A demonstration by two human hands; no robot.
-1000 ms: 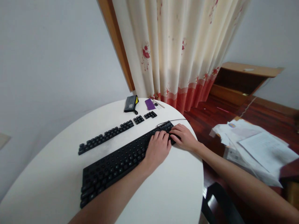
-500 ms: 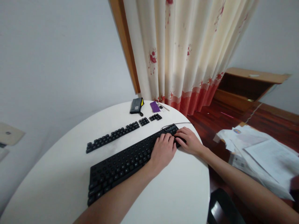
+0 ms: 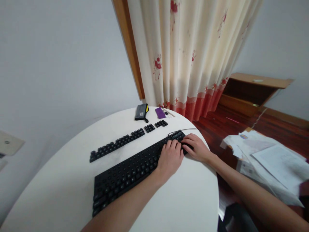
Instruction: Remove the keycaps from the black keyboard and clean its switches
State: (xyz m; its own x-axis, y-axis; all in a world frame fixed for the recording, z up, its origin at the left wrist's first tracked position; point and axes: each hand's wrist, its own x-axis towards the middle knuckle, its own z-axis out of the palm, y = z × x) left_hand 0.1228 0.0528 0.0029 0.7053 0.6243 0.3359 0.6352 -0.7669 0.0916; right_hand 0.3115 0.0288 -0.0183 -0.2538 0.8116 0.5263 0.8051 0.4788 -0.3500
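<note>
A black keyboard (image 3: 135,162) lies slantwise on the white round table (image 3: 183,199). Many switches along its far side stand without keycaps. My left hand (image 3: 171,156) rests flat over the keyboard toward its right end, fingers stretched forward. Beside it, my right hand (image 3: 196,147) is at the number pad end with fingers bent and thumb drawn toward them. What lies between those fingertips is too small to make out. Behind the keyboard, loose black keycaps (image 3: 118,143) stand in a row, split into several groups.
A dark pouch (image 3: 141,111) with a yellow patch and a purple cloth (image 3: 160,112) lie at the table's far edge. The keyboard cable (image 3: 188,129) runs off to the right. Papers (image 3: 272,161) are piled right of the table, and a curtain (image 3: 183,58) hangs behind.
The view has shifted slightly, so the table and keyboard sit a little lower. Both hands stay at the right end of the keyboard, with hardly any movement.
</note>
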